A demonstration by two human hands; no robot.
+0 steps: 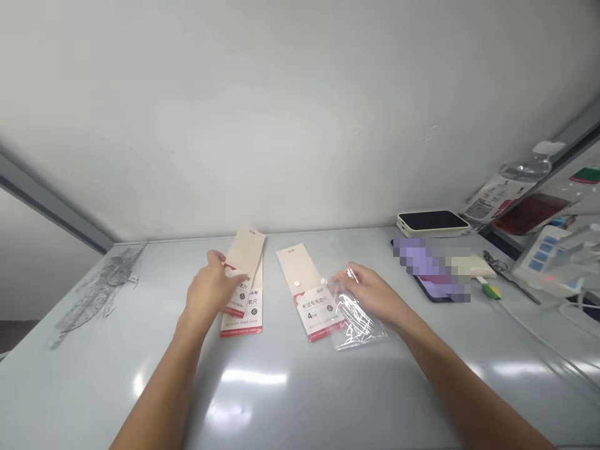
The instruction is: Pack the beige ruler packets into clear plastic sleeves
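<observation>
My left hand (213,284) is closed on the upper of two overlapping cream, white and red ruler-set packets (255,247). The other packet (244,323) lies under it on the table. To their right rests a third ruler-set packet (319,315), printed with a "4" and tilted slightly. Between thumb and fingers, my right hand (368,287) pinches the top of a clear plastic sleeve (359,328). The sleeve's left edge overlaps the third packet's lower right corner. Two small white round pieces, one of them a dot (297,284), sit on or beside that packet.
A pale wall rises behind the grey table (262,412). On the right are a black-screened phone (434,220), a blurred purple-screened device (424,265), a white cable (529,334), a plastic bottle (509,181) and a white device with blue buttons (541,259). A dark drawing (103,290) marks the left side.
</observation>
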